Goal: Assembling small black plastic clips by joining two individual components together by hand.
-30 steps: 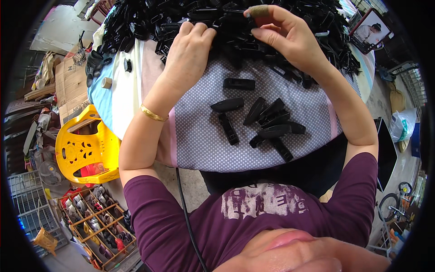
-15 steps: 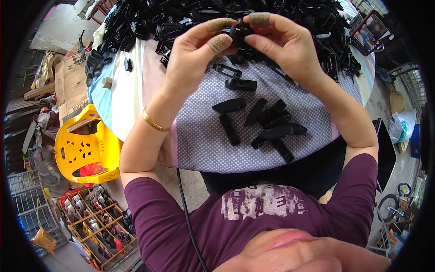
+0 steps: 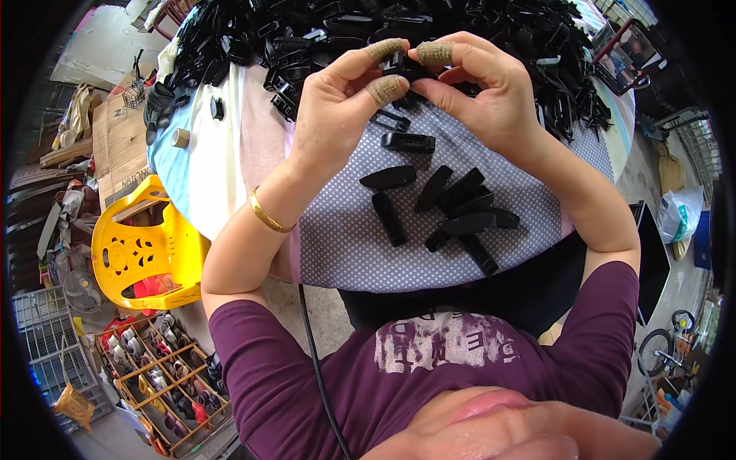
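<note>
My left hand (image 3: 335, 111) and my right hand (image 3: 497, 90) meet over the far part of the cloth-covered table. Between their fingertips they pinch a small black plastic part (image 3: 403, 70), whose exact kind I cannot make out. Tan tape wraps the left thumb and forefinger and the right forefinger. Just below the hands lie an open black frame piece (image 3: 391, 119) and a black oblong piece (image 3: 408, 143). Closer to me, several black curved plastic pieces (image 3: 468, 224) are scattered, some overlapping.
A large heap of black plastic parts (image 3: 230, 46) covers the table's far side. On the left are a tape roll (image 3: 180, 138), a yellow plastic chair (image 3: 130, 257) and a shoe rack (image 3: 165, 383). A dark cable (image 3: 310, 337) hangs below the table edge.
Both hands have moved slightly down toward me with the black part still pinched between them. My left hand has also shifted right. The loose pieces have stayed in place.
</note>
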